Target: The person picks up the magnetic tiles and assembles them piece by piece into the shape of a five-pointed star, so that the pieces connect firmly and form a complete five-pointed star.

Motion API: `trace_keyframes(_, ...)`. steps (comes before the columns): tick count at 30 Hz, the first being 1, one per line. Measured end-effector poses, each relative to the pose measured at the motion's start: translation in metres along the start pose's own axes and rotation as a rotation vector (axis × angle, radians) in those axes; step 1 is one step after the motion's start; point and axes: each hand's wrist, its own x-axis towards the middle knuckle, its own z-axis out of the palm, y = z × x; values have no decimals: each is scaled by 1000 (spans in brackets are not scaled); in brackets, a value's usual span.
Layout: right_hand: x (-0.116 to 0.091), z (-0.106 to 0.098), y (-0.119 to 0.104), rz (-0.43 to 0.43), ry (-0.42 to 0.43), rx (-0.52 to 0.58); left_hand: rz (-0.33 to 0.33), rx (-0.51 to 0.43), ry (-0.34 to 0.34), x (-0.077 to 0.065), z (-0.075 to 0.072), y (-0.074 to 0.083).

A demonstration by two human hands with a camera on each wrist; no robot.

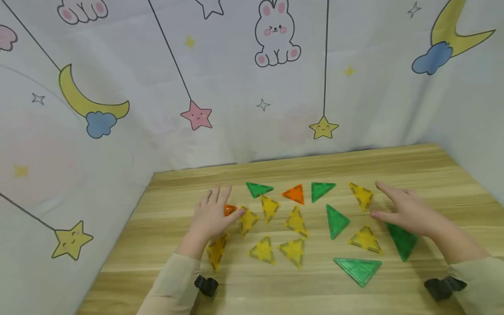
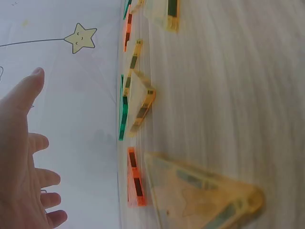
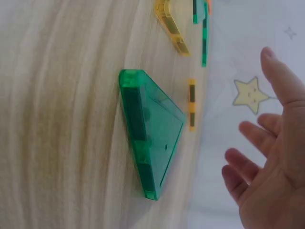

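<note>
Translucent magnetic triangle tiles in yellow, green and orange lie flat on the table. At the left, my left hand [image 1: 212, 215] hovers with fingers spread, partly hiding an orange triangle tile [image 1: 230, 210]. Its thumb is close to a yellow triangle tile [image 1: 248, 221], and another yellow tile [image 1: 217, 251] lies below the wrist. At the right, my right hand [image 1: 411, 212] is held over a large green triangle tile [image 1: 402, 240], which it partly covers. A yellow tile [image 1: 362, 195] lies just left of those fingers. In both wrist views the hands hold nothing and stand apart from the tiles.
Between the hands lie several more tiles, including an orange one [image 1: 294, 194], a green one [image 1: 336, 222] and a large light-green one [image 1: 358, 270]. A patterned white cloth [image 1: 236, 144] hangs behind the wooden table [image 1: 165, 210] and along its sides.
</note>
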Motion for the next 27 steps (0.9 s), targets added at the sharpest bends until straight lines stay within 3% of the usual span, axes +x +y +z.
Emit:
trace_keyframes(5, -5, 4, -3, -57, 1, 2, 57, -49, -31, -2, 5, 7)
trace_keyframes(17, -12, 16, -8, -138, -48, -3, 262, -153, -79, -7, 18, 23)
trace_keyframes(27, -16, 23, -8, -167, -128, 7, 300, -222, -121, -12, 28, 29)
